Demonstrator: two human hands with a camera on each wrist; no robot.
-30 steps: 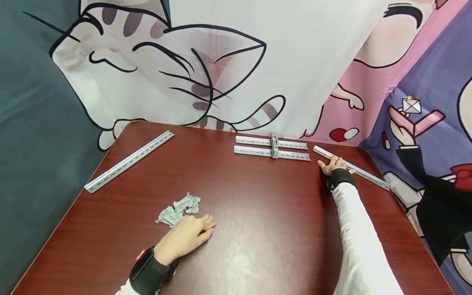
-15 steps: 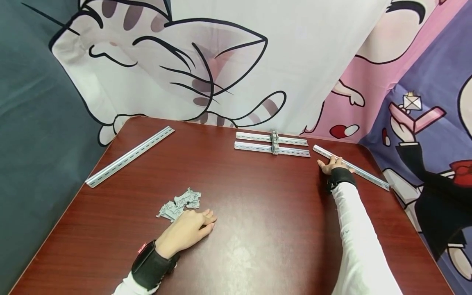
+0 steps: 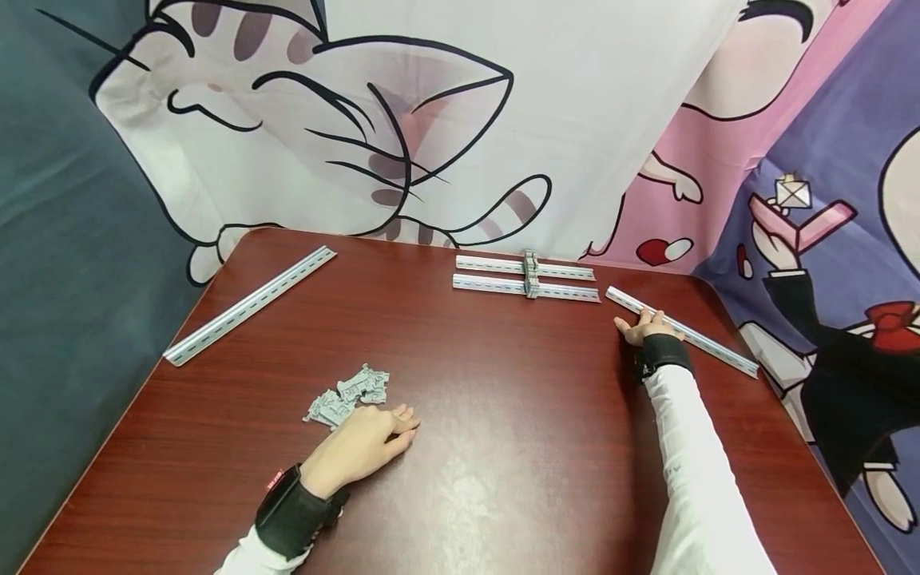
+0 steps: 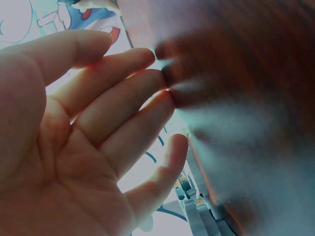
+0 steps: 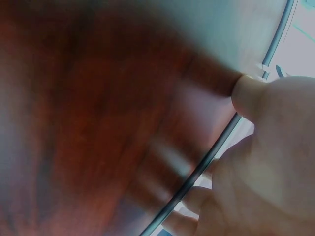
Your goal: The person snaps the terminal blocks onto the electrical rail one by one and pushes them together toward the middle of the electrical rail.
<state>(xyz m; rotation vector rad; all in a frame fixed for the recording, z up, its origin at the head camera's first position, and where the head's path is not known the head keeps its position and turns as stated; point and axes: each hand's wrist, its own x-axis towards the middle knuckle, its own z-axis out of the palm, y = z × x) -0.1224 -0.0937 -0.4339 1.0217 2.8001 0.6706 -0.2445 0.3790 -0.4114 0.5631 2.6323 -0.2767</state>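
Note:
My left hand (image 3: 359, 451) lies low over the table beside a small pile of grey plastic pieces (image 3: 350, 396). In the left wrist view its fingers (image 4: 130, 115) are loosely extended, tips at the tabletop, and the palm holds nothing. At the far right my right hand (image 3: 646, 327) rests its fingers on a slotted metal rail (image 3: 707, 343), thumb spread to the left. From the right wrist view, those fingers (image 5: 197, 199) meet the rail's dark edge, while the thumb (image 5: 243, 98) reaches down near the tabletop. The fingertips are partly hidden there.
Two parallel slotted rails (image 3: 489, 283) lie at the back, bridged by a grey block of pieces (image 3: 531, 274). Another long rail (image 3: 247, 307) lies slanted along the left edge. Printed curtains hang behind the brown table (image 3: 503, 447).
Relative to the table, the right-hand rail has shifted slightly nearer with my right hand on it. My left hand stays in place. The head view tilts and shifts slightly.

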